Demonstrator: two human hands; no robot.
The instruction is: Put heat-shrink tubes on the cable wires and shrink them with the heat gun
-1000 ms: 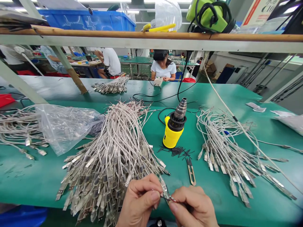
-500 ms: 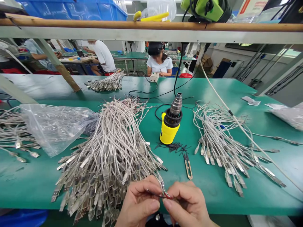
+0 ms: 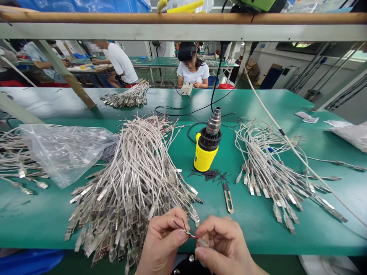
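Between my two hands runs the stripped end of a cable point(image 3: 192, 236), with thin red, green, white and black wires. My left hand point(image 3: 166, 242) pinches the wires between thumb and forefinger. My right hand point(image 3: 222, 242) is closed on the cable's pale sheath, close to where the wires come out. A large heap of grey USB cables point(image 3: 143, 152) lies just left of and beyond my hands. Small snips point(image 3: 228, 198) lie beyond my right hand, below some short black tubes point(image 3: 213, 175).
A yellow heat gun point(image 3: 205, 154) stands nozzle up at the centre. More cables point(image 3: 266, 164) lie at right, a plastic bag point(image 3: 65, 149) at left. A white cord point(image 3: 269, 114) hangs across the right side. People sit beyond the bench.
The wires between my hands have shifted left, and their loose ends now stick up by my left fingers. My right hand now holds the pale sheath. The view has tilted slightly down.
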